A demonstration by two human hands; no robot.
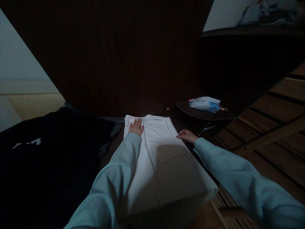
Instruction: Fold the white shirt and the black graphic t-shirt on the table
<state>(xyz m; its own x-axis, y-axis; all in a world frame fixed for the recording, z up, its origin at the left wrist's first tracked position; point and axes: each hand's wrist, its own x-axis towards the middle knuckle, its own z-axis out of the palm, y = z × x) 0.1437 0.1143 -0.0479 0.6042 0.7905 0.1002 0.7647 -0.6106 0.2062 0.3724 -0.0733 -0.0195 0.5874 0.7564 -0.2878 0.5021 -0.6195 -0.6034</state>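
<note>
Nearest: pale blue sleeves [111,187], bottom edge, cut off. Lower left: black garment [47,159], detail lost in dark. Centre: white folded garment [162,165], long axis bottom-to-top, far end toward top centre, near end shadowed. On its far left corner: left hand [136,126], flat, holding nothing. At its right edge: right hand [187,135]; pinching or not, can't tell. Right of centre: packet [205,104] on round table [190,114].

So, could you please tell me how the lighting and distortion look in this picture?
Head view: dim overall; the white garment is brightest, a shadow across its near half; the black garment loses nearly all detail; the wooden slats splay, wide-angle distortion; left hand and right hand look sharp.
</note>
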